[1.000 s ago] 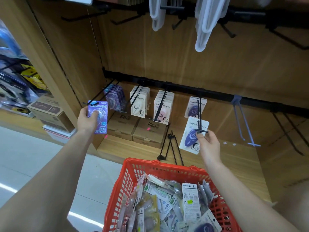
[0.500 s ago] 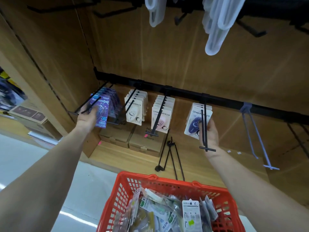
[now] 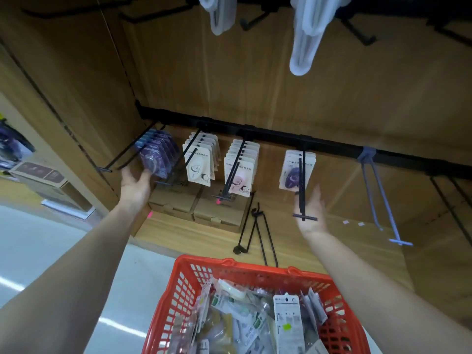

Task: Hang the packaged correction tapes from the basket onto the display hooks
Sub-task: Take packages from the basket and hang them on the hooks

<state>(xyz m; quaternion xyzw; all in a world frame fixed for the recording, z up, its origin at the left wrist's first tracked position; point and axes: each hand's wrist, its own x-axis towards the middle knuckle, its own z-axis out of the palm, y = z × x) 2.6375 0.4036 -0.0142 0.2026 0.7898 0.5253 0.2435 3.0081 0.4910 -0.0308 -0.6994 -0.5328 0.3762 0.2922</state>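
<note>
A red basket at the bottom holds several packaged correction tapes. On the black rail hang four stocked hooks: purple packs, white packs, pink-tape packs and white packs with a dark purple tape. My left hand is below the purple packs, its fingers touching the front pack's lower edge. My right hand is open and holds nothing, just below the dark purple tape packs, behind that hook's crossbar tip.
An empty blue-grey hook hangs right of the stocked ones, with empty black hooks further right. Loose black hooks and brown boxes lie on the wooden shelf. White hangers hang overhead. A cardboard box sits at left.
Both packs have slid back along their hooks to join the stacks. My right hand has let go and dropped away with fingers spread; my left hand has loosened on the purple pack.
</note>
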